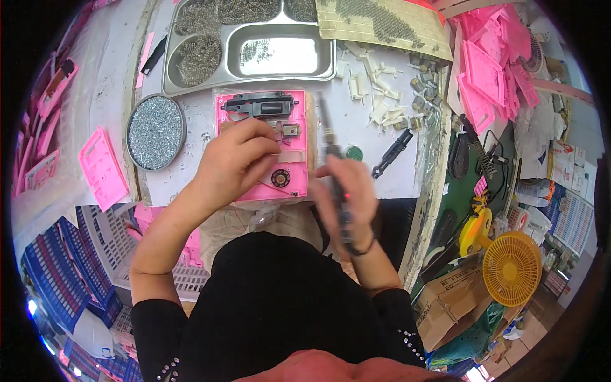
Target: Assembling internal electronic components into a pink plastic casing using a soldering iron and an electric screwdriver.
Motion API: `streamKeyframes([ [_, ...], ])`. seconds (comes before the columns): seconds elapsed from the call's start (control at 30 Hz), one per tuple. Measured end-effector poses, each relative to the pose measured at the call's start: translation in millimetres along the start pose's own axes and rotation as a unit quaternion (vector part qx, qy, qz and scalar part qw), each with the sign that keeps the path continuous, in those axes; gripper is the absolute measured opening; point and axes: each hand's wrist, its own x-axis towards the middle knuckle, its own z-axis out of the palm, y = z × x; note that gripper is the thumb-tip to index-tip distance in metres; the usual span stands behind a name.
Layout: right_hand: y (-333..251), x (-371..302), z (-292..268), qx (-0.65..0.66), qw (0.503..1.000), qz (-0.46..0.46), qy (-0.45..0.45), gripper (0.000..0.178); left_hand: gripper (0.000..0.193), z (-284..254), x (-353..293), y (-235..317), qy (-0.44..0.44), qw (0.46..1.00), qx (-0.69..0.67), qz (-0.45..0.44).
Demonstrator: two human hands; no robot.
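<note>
A pink plastic case (299, 178) lies on the bench in front of me. In it are a black plastic mechanism (261, 105), a small motor (291, 130) and a round black speaker (280, 178) with a thin red wire nearby. My left hand (238, 156) rests over the case's left side, fingers bent together near its middle; whatever is between the fingertips is hidden. To the right of the case, my right hand (353, 191) is wrapped around an electric screwdriver (331, 143), held upright-looking in view and blurred by motion, its shaft pointing to the far side.
A round dish of small screws (156, 132) stands left, beside a pink panel (102, 167). A metal tray (251, 79) with springs sits at the back. White plastic parts (382, 111), small motors (428, 89) and a black part (393, 153) lie right. A yellow fan (511, 267) stands farther right.
</note>
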Motion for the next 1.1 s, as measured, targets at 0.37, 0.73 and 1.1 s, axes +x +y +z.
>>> streamKeyframes([
  [0.37,-14,-1,63,-0.035,0.996,-0.047,0.062,0.057,0.016,11,-12,-1,0.081,0.993,-0.065,-0.058],
  [0.73,-17,-10,68,-0.01,0.994,-0.044,0.096,0.067,0.012,5,-1,-1,0.011,0.984,-0.128,-0.12],
  [1.1,9,-15,-16,0.171,0.975,0.077,0.117,0.053,0.011,8,3,-11,-0.006,0.993,-0.111,-0.045],
])
